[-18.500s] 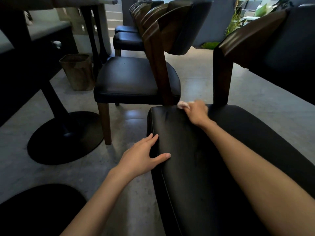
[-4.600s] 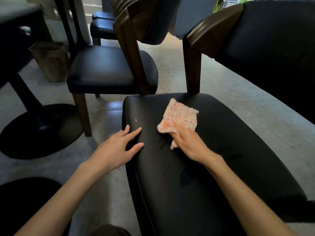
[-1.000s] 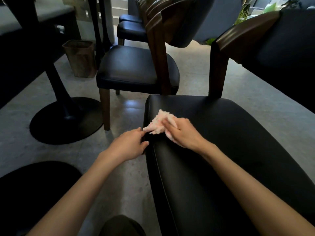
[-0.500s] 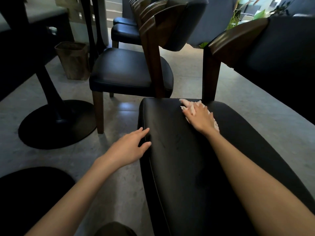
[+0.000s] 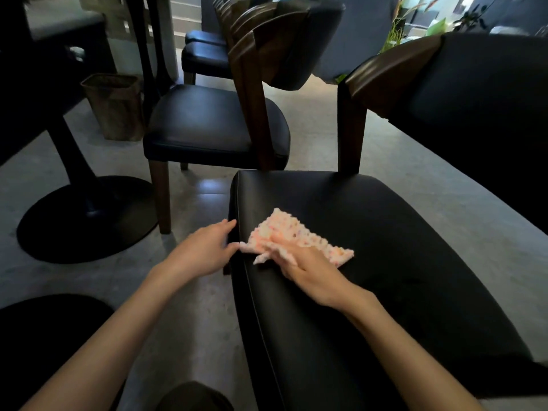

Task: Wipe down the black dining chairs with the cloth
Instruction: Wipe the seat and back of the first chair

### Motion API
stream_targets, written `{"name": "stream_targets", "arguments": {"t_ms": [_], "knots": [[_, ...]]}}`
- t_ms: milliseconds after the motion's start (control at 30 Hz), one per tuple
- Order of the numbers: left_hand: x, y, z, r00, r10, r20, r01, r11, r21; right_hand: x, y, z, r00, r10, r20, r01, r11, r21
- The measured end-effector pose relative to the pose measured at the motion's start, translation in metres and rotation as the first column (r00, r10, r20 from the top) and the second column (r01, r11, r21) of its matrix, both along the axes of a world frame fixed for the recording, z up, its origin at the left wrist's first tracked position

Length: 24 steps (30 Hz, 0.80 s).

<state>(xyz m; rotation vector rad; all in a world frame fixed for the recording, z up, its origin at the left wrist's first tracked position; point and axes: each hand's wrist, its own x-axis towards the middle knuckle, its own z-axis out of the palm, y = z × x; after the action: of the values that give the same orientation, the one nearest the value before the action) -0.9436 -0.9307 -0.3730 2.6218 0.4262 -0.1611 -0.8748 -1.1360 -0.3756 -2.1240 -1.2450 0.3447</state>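
Right hand (image 5: 308, 271) covers the near part of the cloth (image 5: 286, 231); its fingers are motion-blurred, so the grip is unclear. Left hand (image 5: 204, 250) fingertips are blurred too, and contact with the cloth corner can't be told. Near chair seat (image 5: 400, 238) is cut by the bottom edge, its backrest (image 5: 480, 93) by the right edge. Far chairs (image 5: 204, 53) are mostly hidden behind the next chair's back (image 5: 275, 48). Plants (image 5: 415, 25) are blurred. A dark shape (image 5: 192, 396) at the bottom edge is unidentifiable.

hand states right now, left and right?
Left hand: open, touching the chair seat at its left edge.
Right hand: grips the cloth, pressing it on the seat.
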Motion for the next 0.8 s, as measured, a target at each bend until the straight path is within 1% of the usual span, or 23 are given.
{"name": "stream_targets", "arguments": {"t_ms": [33, 67, 100, 133, 167, 200, 233, 267, 300, 333, 367, 400, 433, 467, 500, 533, 567, 600, 633, 733, 800], "knots": [[-0.001, -0.002, 0.0, 1.0, -0.002, 0.008, 0.002, 1.0, 0.006, 0.001, -0.003, 0.003, 0.998, -0.016, -0.06, 0.015, 1.0, -0.004], [-0.003, -0.005, 0.0, 1.0, -0.005, 0.02, 0.005, 1.0, 0.002, 0.004, -0.005, 0.01, 0.995, -0.04, -0.092, 0.042, 0.999, 0.029], [-0.005, -0.008, 0.0, 0.999, -0.011, 0.03, 0.011, 1.0, -0.011, 0.009, -0.006, 0.016, 0.992, -0.092, -0.082, 0.1, 0.99, 0.101], [-0.006, -0.011, 0.001, 0.999, -0.019, 0.038, 0.02, 0.999, -0.032, 0.017, -0.006, 0.022, 0.975, -0.201, -0.094, 0.215, 0.958, 0.19], [-0.008, -0.014, 0.002, 0.999, -0.027, 0.043, 0.029, 0.998, -0.054, 0.027, -0.006, 0.029, 0.937, -0.329, -0.117, 0.349, 0.893, 0.286], [-0.009, -0.017, 0.002, 0.998, -0.034, 0.052, 0.038, 0.997, -0.066, 0.037, -0.006, 0.038, 0.884, -0.439, -0.158, 0.465, 0.804, 0.37], [-0.01, -0.019, 0.003, 0.997, -0.04, 0.064, 0.045, 0.997, -0.067, 0.052, -0.004, 0.045, 0.827, -0.531, -0.184, 0.553, 0.715, 0.428], [-0.01, -0.021, 0.003, 0.996, -0.045, 0.075, 0.049, 0.997, -0.062, 0.064, -0.002, 0.054, 0.792, -0.589, -0.16, 0.591, 0.676, 0.441], [-0.011, -0.021, 0.003, 0.996, -0.046, 0.081, 0.05, 0.997, -0.06, 0.079, 0.001, 0.058, 0.791, -0.599, -0.126, 0.589, 0.689, 0.423], [-0.011, -0.021, 0.003, 0.996, -0.045, 0.079, 0.05, 0.997, -0.058, 0.093, 0.006, 0.059, 0.821, -0.565, -0.077, 0.549, 0.746, 0.378], [-0.012, -0.021, 0.002, 0.996, -0.044, 0.073, 0.048, 0.998, -0.051, 0.103, 0.012, 0.056, 0.872, -0.488, -0.042, 0.475, 0.822, 0.315], [-0.014, -0.02, 0.001, 0.997, -0.043, 0.065, 0.046, 0.998, -0.041, 0.111, 0.019, 0.048, 0.92, -0.39, -0.036, 0.388, 0.896, 0.215], [-0.016, -0.018, 0.0, 0.998, -0.039, 0.055, 0.041, 0.999, -0.033, 0.12, 0.028, 0.031, 0.954, -0.3, -0.018, 0.301, 0.949, 0.095], [-0.018, -0.017, -0.001, 0.999, -0.033, 0.042, 0.034, 0.999, -0.028, 0.122, 0.037, 0.016, 0.967, -0.245, 0.074, 0.25, 0.967, -0.057], [-0.02, -0.015, -0.001, 0.999, -0.026, 0.029, 0.027, 0.999, -0.024, 0.126, 0.046, 0.0, 0.96, -0.218, 0.173, 0.248, 0.953, -0.175], [-0.022, -0.013, -0.001, 1.0, -0.019, 0.017, 0.019, 1.0, -0.017, 0.126, 0.053, -0.01, 0.928, -0.247, 0.279, 0.31, 0.927, -0.212], [-0.024, -0.012, 0.0, 1.0, -0.011, 0.009, 0.011, 1.0, -0.005, 0.124, 0.057, -0.017, 0.905, -0.314, 0.288, 0.371, 0.913, -0.171], [-0.026, -0.011, 0.002, 1.0, -0.001, 0.009, 0.001, 1.0, 0.006, 0.118, 0.059, -0.018, 0.907, -0.358, 0.222, 0.39, 0.913, -0.121], [-0.027, -0.01, 0.004, 1.0, 0.012, 0.019, -0.012, 1.0, 0.009, 0.114, 0.059, -0.019, 0.919, -0.361, 0.158, 0.375, 0.924, -0.072], [-0.028, -0.007, 0.007, 0.998, 0.044, 0.036, -0.044, 0.999, -0.01, 0.085, 0.051, -0.014, 0.968, -0.242, 0.069, 0.246, 0.967, -0.06], [-0.028, -0.006, 0.008, 0.998, 0.054, 0.038, -0.054, 0.999, 0.001, 0.056, 0.04, -0.01, 0.987, -0.145, 0.074, 0.147, 0.988, -0.035]]}}
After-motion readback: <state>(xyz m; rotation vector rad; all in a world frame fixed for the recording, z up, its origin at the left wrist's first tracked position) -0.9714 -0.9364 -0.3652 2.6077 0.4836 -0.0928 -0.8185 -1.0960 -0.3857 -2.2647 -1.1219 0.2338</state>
